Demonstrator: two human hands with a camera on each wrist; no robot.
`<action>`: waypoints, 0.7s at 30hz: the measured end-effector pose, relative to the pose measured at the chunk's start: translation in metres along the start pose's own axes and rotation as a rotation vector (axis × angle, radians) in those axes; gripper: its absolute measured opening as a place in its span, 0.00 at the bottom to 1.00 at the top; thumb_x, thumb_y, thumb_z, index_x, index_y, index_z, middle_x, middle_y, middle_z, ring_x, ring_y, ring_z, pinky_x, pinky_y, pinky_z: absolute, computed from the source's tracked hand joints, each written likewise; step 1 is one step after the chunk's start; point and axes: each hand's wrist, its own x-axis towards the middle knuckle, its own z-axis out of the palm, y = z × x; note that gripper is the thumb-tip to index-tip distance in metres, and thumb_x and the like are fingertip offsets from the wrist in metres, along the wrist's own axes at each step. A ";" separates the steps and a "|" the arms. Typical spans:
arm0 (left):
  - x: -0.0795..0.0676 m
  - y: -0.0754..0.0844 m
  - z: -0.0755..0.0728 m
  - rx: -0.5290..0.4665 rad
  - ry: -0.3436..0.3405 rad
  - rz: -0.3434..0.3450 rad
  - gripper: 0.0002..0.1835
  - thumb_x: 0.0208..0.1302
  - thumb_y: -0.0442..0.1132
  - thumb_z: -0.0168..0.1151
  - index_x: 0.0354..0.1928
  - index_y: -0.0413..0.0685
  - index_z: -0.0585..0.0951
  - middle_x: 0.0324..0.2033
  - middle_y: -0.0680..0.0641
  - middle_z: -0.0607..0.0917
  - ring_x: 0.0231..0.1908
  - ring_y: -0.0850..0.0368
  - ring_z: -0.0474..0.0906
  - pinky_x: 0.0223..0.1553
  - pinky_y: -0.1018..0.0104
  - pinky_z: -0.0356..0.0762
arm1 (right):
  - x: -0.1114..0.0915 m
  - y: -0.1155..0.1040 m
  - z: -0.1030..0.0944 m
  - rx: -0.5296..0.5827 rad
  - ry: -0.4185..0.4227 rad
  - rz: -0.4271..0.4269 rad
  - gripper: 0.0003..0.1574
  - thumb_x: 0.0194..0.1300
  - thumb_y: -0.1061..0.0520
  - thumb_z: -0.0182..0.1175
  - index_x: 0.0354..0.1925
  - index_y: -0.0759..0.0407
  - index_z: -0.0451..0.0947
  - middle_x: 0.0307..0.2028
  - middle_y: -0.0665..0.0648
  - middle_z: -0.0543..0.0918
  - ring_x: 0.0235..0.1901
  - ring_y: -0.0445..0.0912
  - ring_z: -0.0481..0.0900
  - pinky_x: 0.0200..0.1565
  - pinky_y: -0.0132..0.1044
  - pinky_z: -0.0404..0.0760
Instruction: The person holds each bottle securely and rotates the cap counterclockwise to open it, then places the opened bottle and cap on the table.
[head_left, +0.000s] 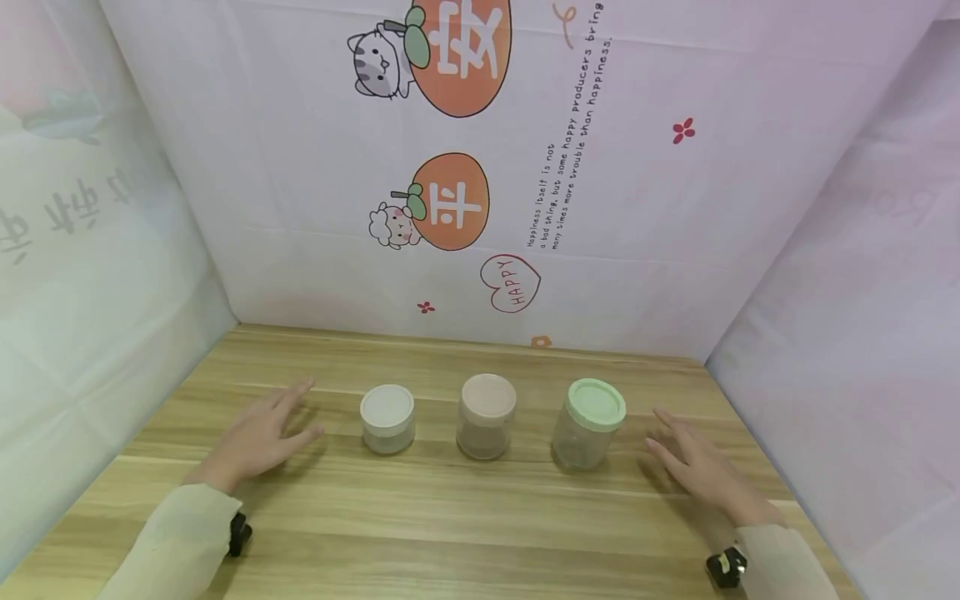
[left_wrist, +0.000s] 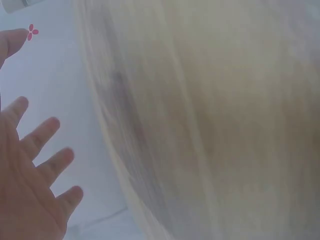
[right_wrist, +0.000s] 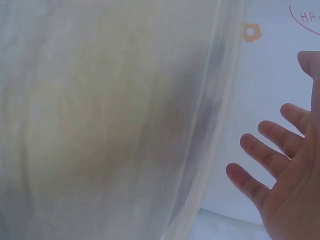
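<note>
Three clear jars with lids stand in a row on the wooden table in the head view. On the left is a short jar with a white lid (head_left: 387, 418). A taller jar with a pale beige lid (head_left: 487, 417) is in the middle, and a jar with a light green lid (head_left: 588, 423) is on the right. My left hand (head_left: 258, 433), fingers spread, is left of the white-lidded jar with a gap between them. To the right of the green-lidded jar, my right hand (head_left: 701, 467) is apart from it, fingers extended. Both wrist views show empty palms.
The wood-grain table (head_left: 480, 533) ends at a white printed cloth (head_left: 615, 283) hanging behind it. White cloth also hangs along the left side (head_left: 97, 275) and the right side (head_left: 847, 317). Black wrist devices sit at both sleeves.
</note>
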 end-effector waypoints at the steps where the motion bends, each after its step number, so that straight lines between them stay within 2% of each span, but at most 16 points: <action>1: 0.000 0.001 0.000 -0.007 0.002 0.003 0.43 0.70 0.61 0.58 0.78 0.48 0.57 0.68 0.32 0.68 0.66 0.26 0.61 0.62 0.25 0.54 | 0.000 -0.001 0.000 0.003 0.008 -0.007 0.43 0.78 0.41 0.49 0.77 0.63 0.51 0.70 0.76 0.60 0.65 0.74 0.62 0.59 0.76 0.59; 5: 0.002 0.004 0.000 -0.024 -0.008 -0.003 0.42 0.70 0.61 0.59 0.76 0.45 0.60 0.68 0.33 0.69 0.65 0.29 0.65 0.59 0.26 0.61 | 0.002 -0.005 0.001 0.015 0.045 -0.045 0.40 0.79 0.44 0.50 0.75 0.67 0.55 0.69 0.76 0.62 0.61 0.72 0.69 0.57 0.73 0.66; 9: 0.002 0.006 0.001 -0.094 -0.023 -0.012 0.39 0.70 0.58 0.60 0.74 0.43 0.64 0.66 0.35 0.72 0.62 0.33 0.71 0.56 0.29 0.68 | 0.005 -0.011 0.001 0.026 0.094 -0.101 0.37 0.77 0.49 0.54 0.73 0.68 0.59 0.66 0.74 0.67 0.58 0.69 0.72 0.53 0.70 0.72; 14: 0.005 0.006 0.005 -0.243 -0.039 0.008 0.32 0.72 0.53 0.61 0.70 0.43 0.70 0.63 0.38 0.76 0.57 0.36 0.75 0.55 0.35 0.73 | 0.011 -0.022 -0.003 0.006 0.201 -0.213 0.31 0.73 0.57 0.60 0.68 0.68 0.66 0.60 0.70 0.75 0.55 0.66 0.75 0.52 0.67 0.74; 17: 0.008 0.006 0.008 -0.289 -0.042 0.021 0.30 0.72 0.51 0.62 0.69 0.44 0.71 0.62 0.39 0.77 0.57 0.38 0.76 0.56 0.38 0.74 | 0.015 -0.031 -0.008 -0.023 0.267 -0.276 0.29 0.71 0.59 0.62 0.66 0.68 0.70 0.58 0.70 0.78 0.55 0.67 0.76 0.53 0.67 0.74; 21: 0.009 0.007 0.012 -0.332 -0.048 0.029 0.29 0.72 0.49 0.62 0.68 0.43 0.72 0.61 0.39 0.78 0.56 0.38 0.77 0.55 0.39 0.75 | 0.020 -0.044 -0.015 -0.044 0.308 -0.298 0.28 0.70 0.58 0.63 0.65 0.64 0.72 0.58 0.68 0.79 0.57 0.66 0.75 0.54 0.67 0.73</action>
